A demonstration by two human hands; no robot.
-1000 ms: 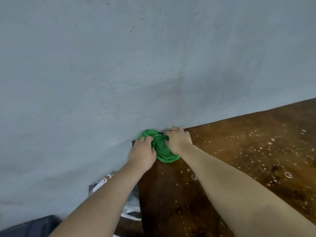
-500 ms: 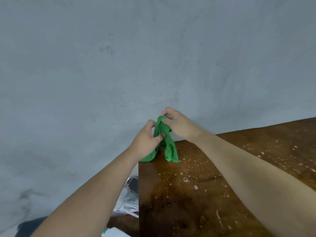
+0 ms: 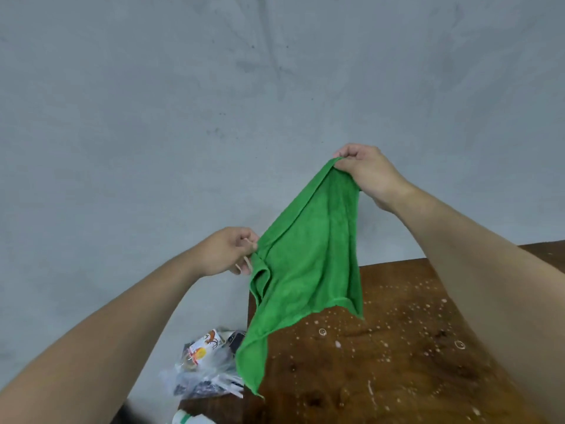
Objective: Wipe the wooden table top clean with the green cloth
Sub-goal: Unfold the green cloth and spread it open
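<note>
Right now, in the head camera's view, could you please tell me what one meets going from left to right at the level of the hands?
left hand, pinching the cloth's edge → green cloth, hanging spread out → right hand, gripping its upper corner

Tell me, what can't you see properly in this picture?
Head view only.
Wooden table top: far left corner behind the green cloth; right side behind the right arm and cut off by the frame.
Plastic bag on the floor: contents too blurred to name, partly behind the cloth.
White object, bottom edge: cut off.
</note>
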